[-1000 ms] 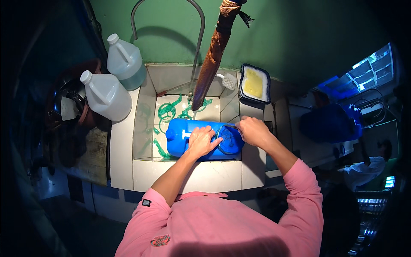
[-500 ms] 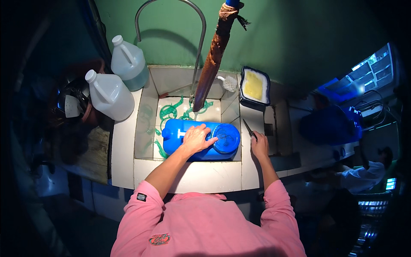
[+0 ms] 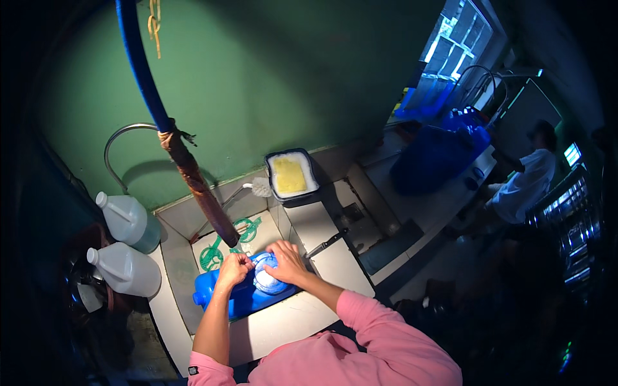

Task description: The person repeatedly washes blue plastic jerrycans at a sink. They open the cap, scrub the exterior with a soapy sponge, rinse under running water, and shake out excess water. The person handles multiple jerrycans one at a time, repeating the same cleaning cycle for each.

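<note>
A blue plastic jug point(image 3: 241, 299) lies on its side across the front of the tiled sink point(image 3: 174, 276). My left hand point(image 3: 235, 269) is closed in a pinch at the rim of the jug's round end point(image 3: 269, 278); what its fingertips hold is too small to make out. My right hand point(image 3: 287, 262) rests with outstretched fingers on that round end. Just right of it, a dark-handled knife point(image 3: 328, 244) lies on the white tiled ledge, out of my hands. Green strips point(image 3: 211, 256) lie on the sink bottom behind the jug.
A brown-wrapped pipe point(image 3: 199, 193) hangs over the sink on a blue hose. Two white jugs point(image 3: 129, 273) stand at left. Beyond the sink sit a white brush point(image 3: 261, 187) and a tub with a yellow sponge point(image 3: 291, 176). At right, a person point(image 3: 524, 177) stands near a blue container point(image 3: 428, 157).
The knife has left my right hand and lies on the ledge. My right hand has moved onto the jug's end; my left has closed into a pinch. The view has turned right.
</note>
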`<state>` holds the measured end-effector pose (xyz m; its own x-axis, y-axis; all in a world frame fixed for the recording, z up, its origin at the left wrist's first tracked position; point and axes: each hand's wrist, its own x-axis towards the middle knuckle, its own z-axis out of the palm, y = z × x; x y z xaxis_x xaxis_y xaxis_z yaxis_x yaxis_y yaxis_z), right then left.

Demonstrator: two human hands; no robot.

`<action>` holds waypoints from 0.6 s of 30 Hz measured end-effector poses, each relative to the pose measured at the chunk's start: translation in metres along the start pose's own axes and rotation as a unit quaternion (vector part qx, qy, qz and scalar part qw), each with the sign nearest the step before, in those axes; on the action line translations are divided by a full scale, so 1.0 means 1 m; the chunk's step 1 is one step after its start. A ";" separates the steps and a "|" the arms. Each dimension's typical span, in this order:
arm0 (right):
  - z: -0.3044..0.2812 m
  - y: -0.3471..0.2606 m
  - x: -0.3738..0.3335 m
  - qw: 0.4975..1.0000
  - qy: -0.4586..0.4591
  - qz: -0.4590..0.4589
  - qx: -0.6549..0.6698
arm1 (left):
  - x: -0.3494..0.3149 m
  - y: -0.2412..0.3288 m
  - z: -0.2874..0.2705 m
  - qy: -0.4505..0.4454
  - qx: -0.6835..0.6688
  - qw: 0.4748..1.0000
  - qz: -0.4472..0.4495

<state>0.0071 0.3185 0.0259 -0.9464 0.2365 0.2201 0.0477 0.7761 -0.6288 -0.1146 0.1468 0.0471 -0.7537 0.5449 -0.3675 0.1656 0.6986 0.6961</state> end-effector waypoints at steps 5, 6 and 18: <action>0.001 0.016 0.051 0.974 -0.189 -0.108 0.057 | 0.005 0.008 -0.005 -0.003 0.063 0.998 0.007; 0.005 0.020 0.060 0.968 -0.219 -0.111 0.056 | 0.007 0.008 -0.004 -0.003 0.069 0.998 0.011; 0.014 0.006 0.122 0.902 -0.424 -0.081 -0.016 | 0.015 -0.047 0.019 -0.006 -0.043 0.998 0.055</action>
<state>-0.1121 0.3441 0.0386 -0.8456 -0.4027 -0.3506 -0.1162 0.7796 -0.6153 -0.1215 0.1309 -0.0022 -0.7262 0.6216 -0.2938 0.1912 0.5930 0.7822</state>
